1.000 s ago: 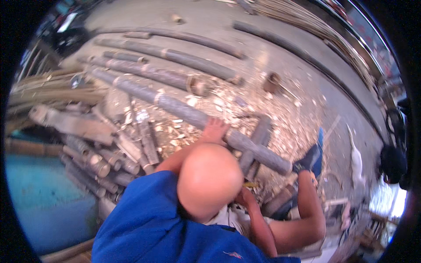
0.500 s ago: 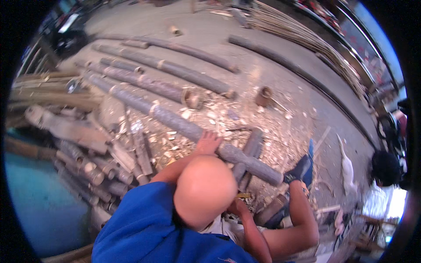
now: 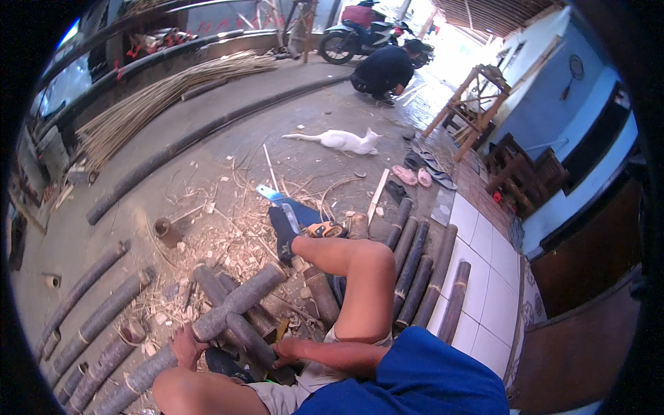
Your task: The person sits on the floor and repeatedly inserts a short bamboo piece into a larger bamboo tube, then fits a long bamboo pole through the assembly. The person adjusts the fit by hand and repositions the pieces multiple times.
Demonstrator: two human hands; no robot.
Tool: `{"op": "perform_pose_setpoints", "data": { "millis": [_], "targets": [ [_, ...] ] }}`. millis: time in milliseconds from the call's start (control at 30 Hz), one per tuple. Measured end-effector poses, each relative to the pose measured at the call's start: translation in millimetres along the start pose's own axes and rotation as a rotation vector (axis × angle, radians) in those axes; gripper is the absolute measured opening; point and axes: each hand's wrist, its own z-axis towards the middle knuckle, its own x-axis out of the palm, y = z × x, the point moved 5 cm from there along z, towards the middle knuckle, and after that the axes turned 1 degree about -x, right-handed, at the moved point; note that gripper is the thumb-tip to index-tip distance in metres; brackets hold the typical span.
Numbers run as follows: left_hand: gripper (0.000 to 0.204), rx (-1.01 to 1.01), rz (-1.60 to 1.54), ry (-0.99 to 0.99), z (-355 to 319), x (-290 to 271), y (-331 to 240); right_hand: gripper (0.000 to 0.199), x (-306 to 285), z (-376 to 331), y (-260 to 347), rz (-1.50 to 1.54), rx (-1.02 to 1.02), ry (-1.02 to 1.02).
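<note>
My left hand rests over a long dark bamboo pole, its fingers curved onto the surface. This pole slants up to the right across shorter bamboo pieces. Between my legs, my right hand is closed beside a short bamboo length; its fingers are partly hidden, and I cannot make out what they hold. Past my raised knee, close to my dark-shod foot, lies a handsaw with an orange and black handle. Pale wood chips cover the ground around the pole.
Several bamboo lengths lie to the right, by white floor tiles. More poles lie at left. Farther off are a white cat, pink sandals, a crouching person, a motorbike and bundled thin strips.
My view has swung to the right, bringing in the cat, the person and the tiles. My left hand is still on the pole, and my right hand remains low between my legs.
</note>
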Motion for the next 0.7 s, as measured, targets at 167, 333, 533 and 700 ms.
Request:
{"op": "perform_pose_setpoints", "data": {
  "millis": [167,333,533,700],
  "targets": [
    [0.092,-0.040,0.001,-0.051,1,-8,-2,0.071,0,0,-6,-0.017,0.065,-0.123],
    [0.073,0.037,-0.021,-0.250,-7,-47,-12,0.081,-18,-8,-7,-0.032,0.117,-0.191],
    [0.085,0.038,-0.094,-0.280,-9,-93,-20,0.085,-44,-20,8,0.344,0.086,-0.315],
    [0.099,-0.015,-0.131,-0.179,-6,-95,-16,0.088,-54,-31,25,0.514,0.052,-0.382]
  ]
}}
